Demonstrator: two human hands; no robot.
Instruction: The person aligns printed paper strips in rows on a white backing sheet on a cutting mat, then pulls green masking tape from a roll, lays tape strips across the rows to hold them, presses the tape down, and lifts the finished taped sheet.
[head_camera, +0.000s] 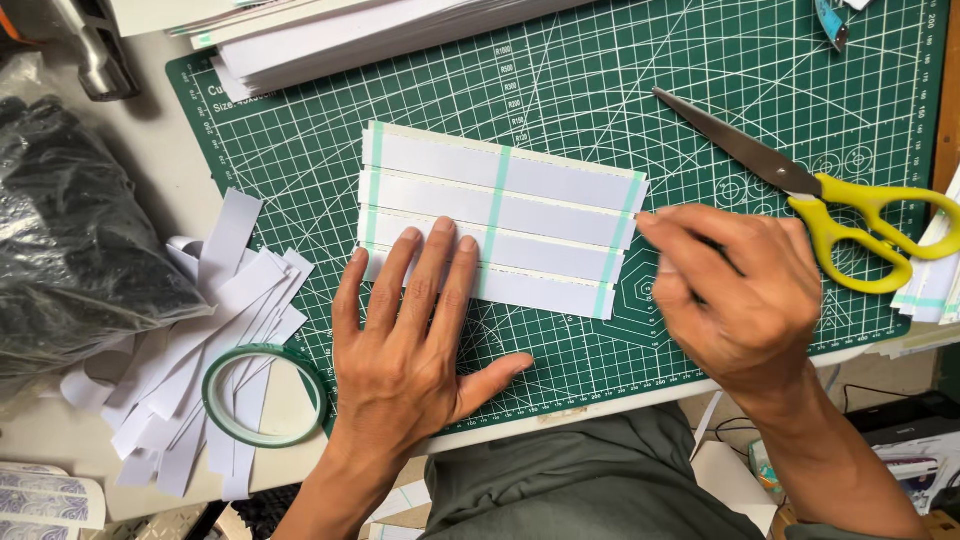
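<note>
A person's left hand lies flat, fingers spread, on the lower left part of a stack of white paper strips laid side by side on a green cutting mat on the bench. The fingertips press the two lower strips; the thumb points out to the right over the mat. The hand is open and grips nothing.

The right hand hovers at the right end of the strips, its fingers drawn together with the fingertips pinched at the edge of a pale green tape line that crosses the strips there. Whether anything is caught between the fingertips cannot be told. Two more tape lines of the same colour cross the strips, one at the left end and one near the middle.

Yellow-handled scissors lie closed on the mat, to the upper right of the right hand. A roll of clear green tape rests at the mat's lower left corner, on a loose heap of white paper offcuts. A pile of white sheets sits along the mat's top edge, and a dark plastic bag fills the far left.
</note>
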